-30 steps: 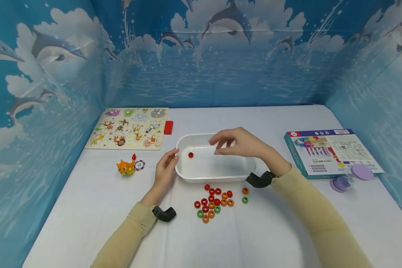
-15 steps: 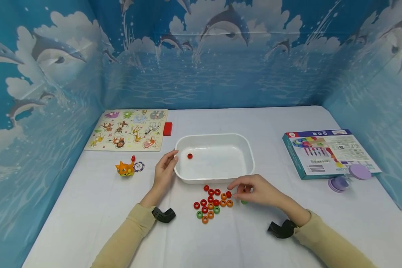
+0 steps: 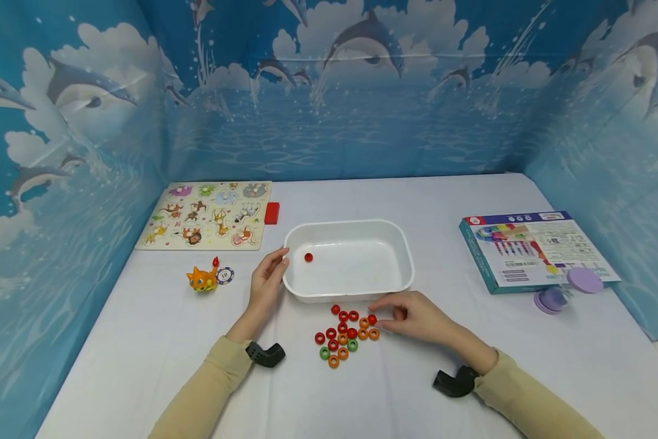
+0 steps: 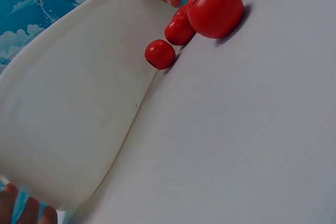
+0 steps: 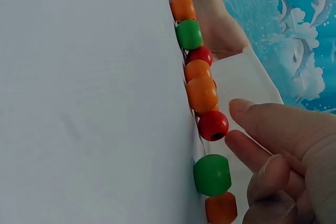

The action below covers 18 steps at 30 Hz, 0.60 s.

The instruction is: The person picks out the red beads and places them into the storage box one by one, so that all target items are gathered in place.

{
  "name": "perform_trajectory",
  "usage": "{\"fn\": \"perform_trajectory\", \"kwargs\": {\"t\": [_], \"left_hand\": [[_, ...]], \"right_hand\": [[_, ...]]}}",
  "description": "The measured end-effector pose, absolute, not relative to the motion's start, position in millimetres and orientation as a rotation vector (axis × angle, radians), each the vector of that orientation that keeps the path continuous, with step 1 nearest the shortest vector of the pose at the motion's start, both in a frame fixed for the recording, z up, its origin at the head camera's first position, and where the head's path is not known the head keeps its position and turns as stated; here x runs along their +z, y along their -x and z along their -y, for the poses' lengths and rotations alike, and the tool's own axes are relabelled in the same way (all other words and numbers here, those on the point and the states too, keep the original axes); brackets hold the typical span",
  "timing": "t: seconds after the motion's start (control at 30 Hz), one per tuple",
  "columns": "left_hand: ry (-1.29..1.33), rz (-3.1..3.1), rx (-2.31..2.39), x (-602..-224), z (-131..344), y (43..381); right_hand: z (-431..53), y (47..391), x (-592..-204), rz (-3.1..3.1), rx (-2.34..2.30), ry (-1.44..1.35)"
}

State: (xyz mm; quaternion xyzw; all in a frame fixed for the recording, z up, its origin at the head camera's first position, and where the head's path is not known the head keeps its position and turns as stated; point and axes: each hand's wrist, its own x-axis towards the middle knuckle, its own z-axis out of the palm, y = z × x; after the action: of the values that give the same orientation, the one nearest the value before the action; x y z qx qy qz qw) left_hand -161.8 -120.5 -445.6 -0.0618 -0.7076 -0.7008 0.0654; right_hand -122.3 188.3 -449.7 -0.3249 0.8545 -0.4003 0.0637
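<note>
A white tray [image 3: 350,295] stands mid-table with one red bead [image 3: 308,257] inside. My left hand [image 3: 265,285] rests its fingers against the tray's left end; its fingertips [image 4: 31,208] show low in the left wrist view. In front of the tray lies a group of red, orange and green beads [image 3: 342,339] with holes. My right hand [image 3: 416,317] is at the group's right side. Its thumb and index finger stand apart, tips close beside a red bead [image 5: 213,125]. A green bead [image 5: 212,175] and an orange bead [image 5: 221,208], near that hand, are hidden by it in the head view.
An animal puzzle board [image 3: 205,216] lies back left with a red block [image 3: 272,213] beside it. Nearer are an orange cat figure [image 3: 201,279] and a chip [image 3: 225,275]. At right lies a flat box [image 3: 537,250] with purple-lidded containers [image 3: 552,301] by its front corner.
My right hand has come down from over the tray to the beads in front, then edged up to a red bead. My left hand has stayed at the tray's left end.
</note>
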Motion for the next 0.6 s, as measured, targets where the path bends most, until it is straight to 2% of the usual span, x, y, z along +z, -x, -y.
{"fn": "perform_trajectory", "kwargs": {"t": [0.6], "left_hand": [[0.175, 2.138, -2.121, -443.9, 120.4, 161.5]], "right_hand": [[-183.4, 121.5, -454.4, -2.644, -1.113, 1.016]]}}
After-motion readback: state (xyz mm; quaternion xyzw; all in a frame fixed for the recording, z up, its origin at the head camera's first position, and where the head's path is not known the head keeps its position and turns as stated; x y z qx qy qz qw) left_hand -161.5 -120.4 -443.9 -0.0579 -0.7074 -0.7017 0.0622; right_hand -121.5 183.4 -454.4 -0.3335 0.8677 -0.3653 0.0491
